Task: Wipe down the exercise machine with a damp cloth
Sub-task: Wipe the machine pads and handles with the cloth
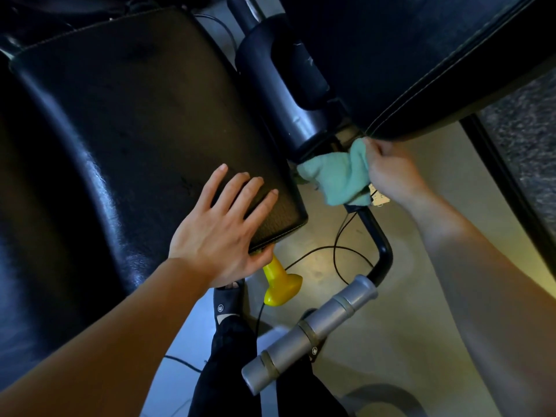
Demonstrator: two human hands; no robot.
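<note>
While my left hand (222, 233) lay flat on the seat pad (144, 130), right fingers (379, 152) bunched the soft, limp teal cloth (337, 176) at two o'clock, against the frame joint.

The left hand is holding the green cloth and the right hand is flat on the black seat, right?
Not quite, the hands are swapped. The head view shows the right hand gripping the green cloth, while the left hand lies flat on the black seat.
</note>
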